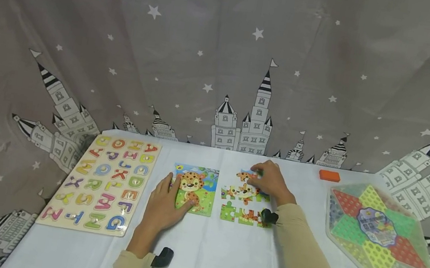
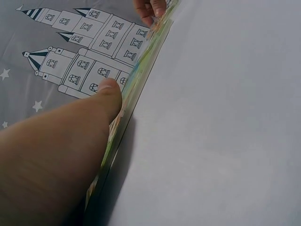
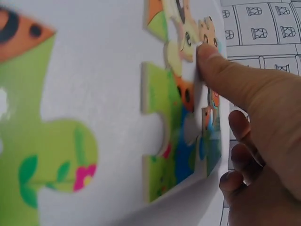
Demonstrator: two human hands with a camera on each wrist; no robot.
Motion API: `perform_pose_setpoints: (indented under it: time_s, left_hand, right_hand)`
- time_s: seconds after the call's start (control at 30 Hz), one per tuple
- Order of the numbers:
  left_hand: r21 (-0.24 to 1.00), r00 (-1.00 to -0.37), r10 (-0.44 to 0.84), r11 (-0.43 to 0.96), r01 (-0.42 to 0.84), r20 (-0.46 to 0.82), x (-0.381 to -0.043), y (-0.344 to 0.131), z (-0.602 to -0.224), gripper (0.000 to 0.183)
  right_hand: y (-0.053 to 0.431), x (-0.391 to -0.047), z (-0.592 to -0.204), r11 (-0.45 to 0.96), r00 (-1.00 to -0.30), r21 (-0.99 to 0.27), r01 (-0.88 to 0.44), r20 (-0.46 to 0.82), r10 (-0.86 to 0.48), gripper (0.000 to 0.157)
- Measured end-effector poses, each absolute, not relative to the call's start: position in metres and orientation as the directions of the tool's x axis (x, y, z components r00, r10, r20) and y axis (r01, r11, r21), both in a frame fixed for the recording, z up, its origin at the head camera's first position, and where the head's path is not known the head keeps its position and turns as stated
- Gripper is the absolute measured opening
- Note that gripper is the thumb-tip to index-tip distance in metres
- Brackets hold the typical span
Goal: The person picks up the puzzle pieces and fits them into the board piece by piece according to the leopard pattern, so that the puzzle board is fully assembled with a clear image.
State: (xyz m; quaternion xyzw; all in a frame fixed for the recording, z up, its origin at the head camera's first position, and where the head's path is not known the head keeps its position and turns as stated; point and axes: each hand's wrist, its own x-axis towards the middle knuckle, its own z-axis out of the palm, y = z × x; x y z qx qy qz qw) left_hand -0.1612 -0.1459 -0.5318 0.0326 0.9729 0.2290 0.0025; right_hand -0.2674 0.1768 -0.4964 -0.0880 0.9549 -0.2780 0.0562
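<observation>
A leopard picture board lies on the table in the head view, with trees and grass printed round the cub. My left hand rests along its left side, fingers fairly straight and the thumb over the lower part. In the left wrist view the thumb lies at the board's edge. To the right are separated jigsaw pieces of a similar leopard, laid out in rows. At the upper row, my right hand pinches a spotted orange puzzle piece. Its thumb presses that row in the right wrist view.
An alphabet board with coloured letters lies at the left. At the right is a hexagonal star-pattern game board, with an orange block behind it. A grey castle-print curtain hangs at the white table's back edge.
</observation>
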Motion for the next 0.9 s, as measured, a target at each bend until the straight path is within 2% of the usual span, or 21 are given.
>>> perform_pose_setpoints:
  time_s: [0.2,0.37,0.63,0.9]
  left_hand:
    - [0.448,-0.999,0.053,0.892,0.05,0.005,-0.162,-0.146,-0.53,0.096]
    - [0.447,-0.998,0.06,0.893,0.046,-0.017,-0.161,-0.145,-0.531,0.108]
    - [0.443,-0.997,0.062,0.896,0.038,-0.04,-0.159,-0.144,-0.529,0.121]
    - [0.422,-0.997,0.064,0.906,0.037,-0.051,-0.16,-0.143,-0.527,0.131]
  right_hand:
    - [0.168,-0.268,-0.491,0.788,-0.983,-0.609,-0.085,-0.08,-0.168,0.032]
    - [0.159,-0.265,-0.489,0.715,-0.986,-0.699,-0.026,-0.1,-0.134,0.021]
    - [0.111,-0.26,-0.489,0.598,-0.963,-0.801,-0.001,-0.161,-0.217,0.022]
    - [0.048,-0.256,-0.489,0.509,-0.961,-0.857,0.081,-0.203,-0.189,0.022]
